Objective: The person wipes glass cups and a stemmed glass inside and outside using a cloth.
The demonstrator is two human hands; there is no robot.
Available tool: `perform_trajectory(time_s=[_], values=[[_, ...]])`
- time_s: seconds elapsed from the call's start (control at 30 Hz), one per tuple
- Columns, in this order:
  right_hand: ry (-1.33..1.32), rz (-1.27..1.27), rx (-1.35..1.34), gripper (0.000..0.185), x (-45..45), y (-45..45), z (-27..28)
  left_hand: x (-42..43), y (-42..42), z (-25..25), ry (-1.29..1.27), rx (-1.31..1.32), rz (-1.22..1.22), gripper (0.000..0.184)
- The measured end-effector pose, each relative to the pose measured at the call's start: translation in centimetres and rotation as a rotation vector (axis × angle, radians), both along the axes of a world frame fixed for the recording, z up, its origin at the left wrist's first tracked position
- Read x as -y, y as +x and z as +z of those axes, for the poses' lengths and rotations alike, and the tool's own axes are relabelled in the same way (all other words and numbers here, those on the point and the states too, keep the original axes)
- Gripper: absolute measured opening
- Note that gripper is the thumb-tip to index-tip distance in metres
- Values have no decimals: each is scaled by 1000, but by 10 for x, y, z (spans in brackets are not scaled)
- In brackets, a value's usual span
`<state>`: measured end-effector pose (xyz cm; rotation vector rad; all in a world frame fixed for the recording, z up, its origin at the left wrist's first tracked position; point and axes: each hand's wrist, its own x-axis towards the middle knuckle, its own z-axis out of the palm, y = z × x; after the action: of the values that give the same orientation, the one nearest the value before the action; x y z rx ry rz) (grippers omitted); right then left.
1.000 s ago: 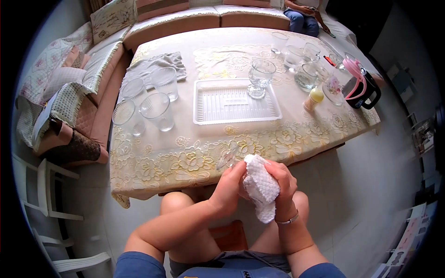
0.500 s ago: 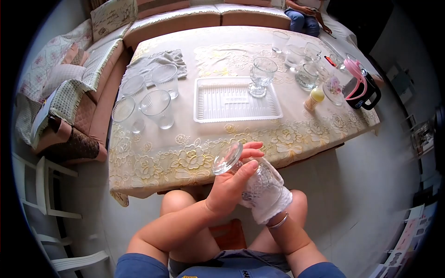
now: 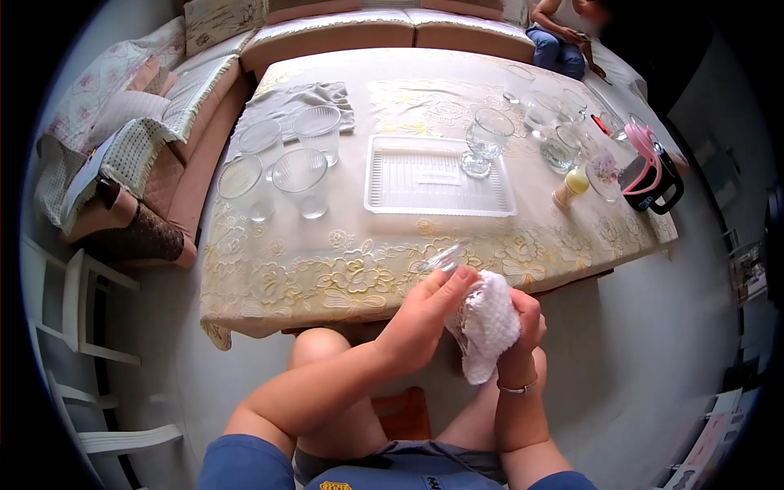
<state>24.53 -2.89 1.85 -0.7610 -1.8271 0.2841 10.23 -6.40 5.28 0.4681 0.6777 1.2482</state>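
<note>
Over my lap, at the table's front edge, my left hand (image 3: pixel 420 318) is closed around the stem of a clear footed glass (image 3: pixel 442 258). Its round foot points up and away from me, toward the table. A white textured cloth (image 3: pixel 490 331) lies over the bowl end and hides most of it. My right hand (image 3: pixel 527 325), with a bracelet at the wrist, grips this cloth from the right side. On the white plastic tray (image 3: pixel 441 211) stands a similar footed glass (image 3: pixel 492 131).
Several ribbed clear glasses (image 3: pixel 300 181) stand at the left beside a grey cloth (image 3: pixel 327 96). More glassware (image 3: pixel 560 149), a yellow-topped small container (image 3: pixel 572 188) and a black mug (image 3: pixel 660 189) with a pink strap occupy the right. Another person (image 3: pixel 559 37) sits at the far right.
My right hand has come out from inside the cloth and now grips it from outside. The glass has turned, so its foot shows nearly edge-on. The view has shifted slightly.
</note>
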Motion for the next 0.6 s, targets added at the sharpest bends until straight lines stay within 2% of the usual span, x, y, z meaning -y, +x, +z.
perform_trajectory(time_s=[0.13,0.23,0.27,0.33,0.37,0.4,0.43,0.53,0.57,0.6], values=[[-111,0,-9,37,4,-10,-28,-3,3,-9,-44,-76,167,19],[-848,161,-574,34,5,-14,-31,-6,2,-4,-8,-67,136,15],[-847,155,-574,34,5,-16,-25,-6,3,-3,-8,-65,131,15],[-250,203,314,36,6,-25,-11,-5,3,0,209,-112,122,15],[-645,360,110,41,12,-23,-8,-3,2,2,227,-136,105,16],[-646,352,102,41,14,-23,-5,-3,1,2,226,-139,94,16],[-811,419,-30,41,15,-23,-2,-2,-1,1,287,-127,66,17],[-784,404,83,34,8,-19,8,-1,-3,5,352,-104,26,17],[-643,342,88,28,5,-16,4,-2,-4,7,293,-99,21,18],[-703,270,-188,24,7,-16,-3,-2,-4,9,235,-94,16,19]])
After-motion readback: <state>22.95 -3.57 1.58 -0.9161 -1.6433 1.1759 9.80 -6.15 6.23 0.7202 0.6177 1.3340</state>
